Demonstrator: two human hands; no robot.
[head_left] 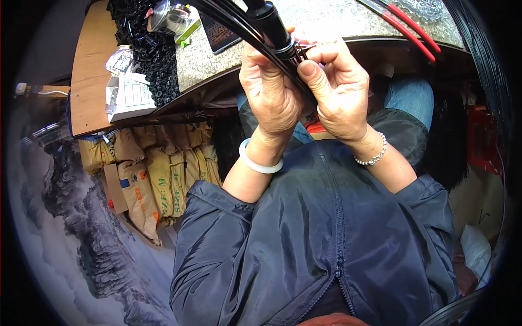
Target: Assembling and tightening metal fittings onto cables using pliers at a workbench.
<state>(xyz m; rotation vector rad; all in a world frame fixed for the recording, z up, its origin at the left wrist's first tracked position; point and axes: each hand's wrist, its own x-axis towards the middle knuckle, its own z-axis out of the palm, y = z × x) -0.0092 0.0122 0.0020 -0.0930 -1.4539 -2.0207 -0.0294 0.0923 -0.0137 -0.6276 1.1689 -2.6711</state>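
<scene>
At the left, on the brown tabletop (pixel 89 70), a heap of small black parts (pixel 162 73), and just beside it a white box (pixel 132 96). Farther right, a dark phone (pixel 218 33) on the speckled work surface (pixel 197 69).

Then, slanting down from the top edge, thin black rods (pixel 231 19) in a bundle, held up in front of the torso near the table edge. Look slim and springy, likely metal; apt to splay or bend if squeezed singly, so best gathered together in a loose, full grasp. Around the bundle, the left hand (pixel 272 95), curled in and apparently supporting it, with fingertips mostly hidden behind.

Next to the rods, a black cylinder (pixel 266 23), smooth and glossy: probably rigid, fairly light, a little slippery, yet thick enough for a firm hold. At its lower end, a slotted collar (pixel 295 54), likely hard but with fine, breakable teeth; better steadied by the cylinder above than pressed at the slots.

At the collar's edge, the right hand (pixel 343 98), pinching with thumb and forefinger; too small to tell whether anything finer sits between. At the far right, red-handled pliers (pixel 410 33), well apart from both hands.
</scene>
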